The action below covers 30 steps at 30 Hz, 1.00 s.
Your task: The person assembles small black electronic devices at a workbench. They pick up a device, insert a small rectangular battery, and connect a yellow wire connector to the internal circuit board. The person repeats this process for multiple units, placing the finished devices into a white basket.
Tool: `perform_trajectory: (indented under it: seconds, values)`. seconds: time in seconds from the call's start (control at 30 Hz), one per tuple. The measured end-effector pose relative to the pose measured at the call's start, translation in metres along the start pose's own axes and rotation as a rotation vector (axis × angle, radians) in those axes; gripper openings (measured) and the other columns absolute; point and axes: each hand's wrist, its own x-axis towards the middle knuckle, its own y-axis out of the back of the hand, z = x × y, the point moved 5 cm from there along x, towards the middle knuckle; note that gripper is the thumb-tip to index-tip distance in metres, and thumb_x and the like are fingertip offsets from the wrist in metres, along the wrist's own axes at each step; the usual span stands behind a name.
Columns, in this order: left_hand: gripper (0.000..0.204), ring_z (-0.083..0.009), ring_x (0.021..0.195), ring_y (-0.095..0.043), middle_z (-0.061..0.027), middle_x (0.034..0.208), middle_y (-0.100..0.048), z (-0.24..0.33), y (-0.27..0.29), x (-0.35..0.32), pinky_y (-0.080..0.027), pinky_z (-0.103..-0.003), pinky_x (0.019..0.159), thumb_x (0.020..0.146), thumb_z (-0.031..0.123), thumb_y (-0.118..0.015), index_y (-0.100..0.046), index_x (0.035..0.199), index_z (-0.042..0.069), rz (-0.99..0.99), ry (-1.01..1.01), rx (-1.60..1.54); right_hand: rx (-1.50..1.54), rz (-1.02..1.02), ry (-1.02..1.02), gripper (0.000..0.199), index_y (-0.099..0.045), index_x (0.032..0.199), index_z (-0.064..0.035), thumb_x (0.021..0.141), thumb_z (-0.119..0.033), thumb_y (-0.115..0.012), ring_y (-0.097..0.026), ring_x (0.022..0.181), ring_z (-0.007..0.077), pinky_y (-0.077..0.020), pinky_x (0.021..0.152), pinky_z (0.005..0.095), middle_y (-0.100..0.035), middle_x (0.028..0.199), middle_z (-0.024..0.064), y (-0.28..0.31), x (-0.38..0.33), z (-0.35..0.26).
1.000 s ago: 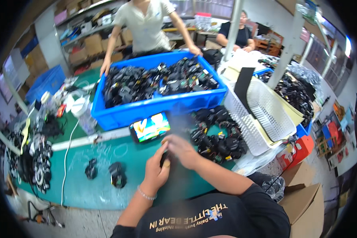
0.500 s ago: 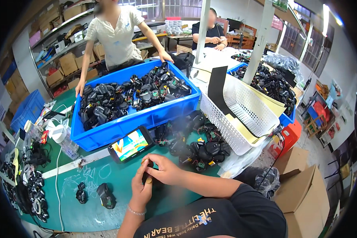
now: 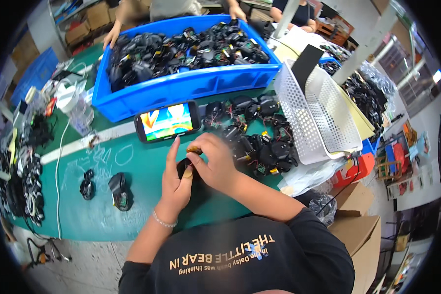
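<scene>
My left hand [image 3: 174, 185] and my right hand [image 3: 217, 164] meet in front of the phone, fingers closed around a small black part [image 3: 182, 165]. Most of that part is hidden by my fingers, so its kind does not show. Tan covers sit on my left thumb and on a right fingertip. Just beyond my hands, a phone [image 3: 167, 121] with a bright picture on its screen leans against the blue bin. To the left on the green table lie a black plastic housing [image 3: 120, 192] with a bit of circuit board and a smaller black piece [image 3: 86, 185].
A blue bin [image 3: 191, 83] full of black electronic parts stands at the back, another person's hands [image 3: 111, 36] on its rim. More such parts [image 3: 267, 147] are heaped right of my hands, beside a white perforated basket [image 3: 304, 117]. Cables [image 3: 32, 186] crowd the left edge.
The whole view has tilted down, so bin, phone and table sit higher in the picture. My hands stay together around the black part, their fingers only slightly shifted.
</scene>
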Motion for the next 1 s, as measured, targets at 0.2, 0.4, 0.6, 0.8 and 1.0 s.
perform_trajectory:
  seconds: [0.2,0.4,0.6,0.8,1.0]
  values:
    - [0.055,-0.0185,0.108,-0.051,-0.0149,0.131,-0.043,-0.007,0.005,-0.001,-0.042,-0.029,0.090,0.087,0.001,-0.046,-0.029,0.139,0.000,0.068,0.004,-0.063,-0.004,-0.021,0.044,0.017,-0.058,0.091,-0.0012,0.076,-0.001,-0.065,-0.057,0.076,0.0300,-0.0472,0.064,0.0367,-0.058,0.085,0.0119,-0.007,-0.003,0.006]
    - [0.046,-0.0117,0.092,-0.053,-0.0100,0.112,-0.051,-0.012,0.003,0.000,-0.045,-0.025,0.080,0.088,-0.002,-0.044,-0.034,0.133,0.001,0.133,0.097,-0.262,0.106,0.030,0.030,0.020,-0.056,0.090,-0.0009,0.074,-0.004,-0.067,-0.058,0.072,0.0290,-0.0464,0.061,0.0360,-0.059,0.083,0.0127,-0.011,-0.006,0.013]
    - [0.039,-0.0113,0.087,-0.053,-0.0096,0.100,-0.057,-0.019,0.004,-0.001,-0.044,-0.025,0.078,0.089,0.000,-0.046,-0.037,0.126,0.004,0.146,0.175,-0.263,-0.040,-0.019,0.116,0.018,-0.056,0.086,-0.0022,0.072,-0.005,-0.068,-0.058,0.071,0.0291,-0.0462,0.060,0.0376,-0.061,0.081,0.0112,-0.011,-0.007,0.013]
    - [0.037,-0.0100,0.087,-0.051,-0.0075,0.099,-0.053,-0.018,0.009,-0.002,-0.044,-0.024,0.077,0.084,-0.001,-0.043,-0.040,0.121,0.002,0.145,0.137,-0.284,-0.082,-0.177,0.063,0.015,-0.057,0.083,-0.0037,0.073,-0.008,-0.067,-0.058,0.070,0.0270,-0.0457,0.059,0.0361,-0.059,0.080,0.0086,-0.017,-0.006,0.019]
    - [0.031,-0.0090,0.086,-0.050,-0.0069,0.098,-0.050,-0.019,0.011,-0.002,-0.044,-0.023,0.075,0.084,-0.001,-0.043,-0.041,0.115,0.001,0.124,0.120,-0.169,-0.084,-0.254,0.090,0.015,-0.058,0.083,-0.0036,0.072,-0.006,-0.068,-0.058,0.070,0.0272,-0.0457,0.058,0.0358,-0.057,0.080,0.0091,-0.019,-0.003,0.011]
